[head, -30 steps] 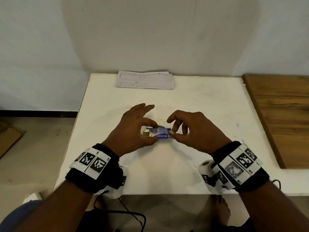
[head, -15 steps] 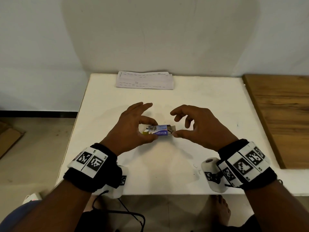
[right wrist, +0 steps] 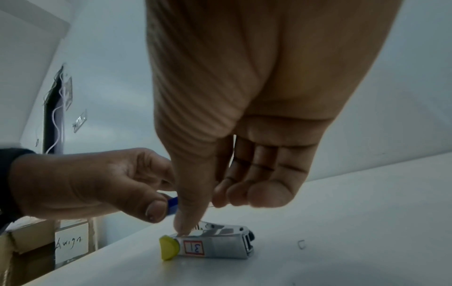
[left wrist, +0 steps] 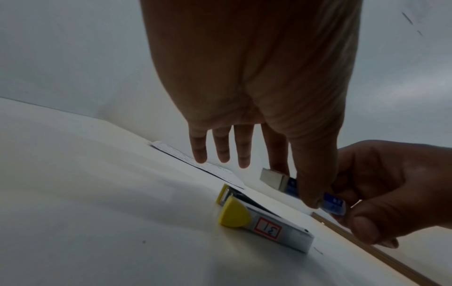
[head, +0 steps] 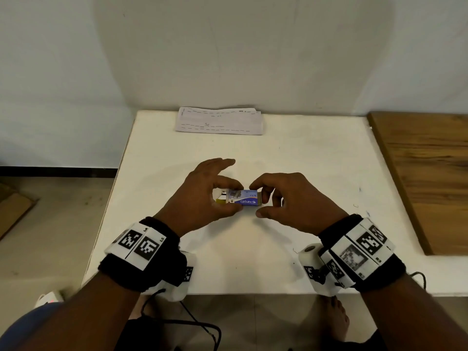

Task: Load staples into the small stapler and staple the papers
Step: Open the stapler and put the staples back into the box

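Above the white table both hands hold a small blue staple box. My left hand pinches its left half between thumb and index finger, the other fingers spread. My right hand has curled fingers on the box's right end. A pale inner tray sticks out of the box's left end. The small silver stapler, with a yellow cap and a "31" label, lies on the table right under the box, touched by neither hand. The papers lie at the table's far edge.
A wooden board covers the surface to the right of the table. A loose staple lies on the table near the stapler. Cardboard boxes stand beyond the table's left side.
The right hand drew away to the right, then came back onto the box's right end. The inner tray now pokes out on the left. The left hand kept its grip.
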